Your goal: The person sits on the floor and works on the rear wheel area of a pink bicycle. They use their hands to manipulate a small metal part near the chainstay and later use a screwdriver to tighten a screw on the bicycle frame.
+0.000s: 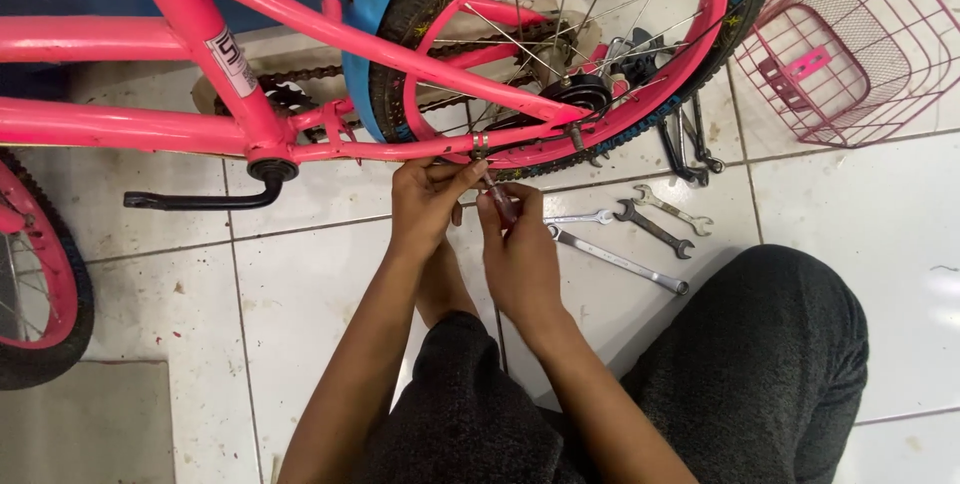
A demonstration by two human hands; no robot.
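A pink child's bicycle (300,54) stands in front of me with its rear wheel (700,54) at the top centre. My left hand (425,206) pinches a small metal clamp (480,147) on the lower frame tube. My right hand (517,244) grips a screwdriver (500,202) with a dark red handle, its tip pointing up at that clamp. Both hands are close together just below the tube.
Several wrenches (655,229) lie on the white tiled floor to the right of my hands. A pink wire basket (850,44) sits at the top right. A black crank arm (200,199) sticks out left. The front wheel (40,284) is at the left edge. My knees are below.
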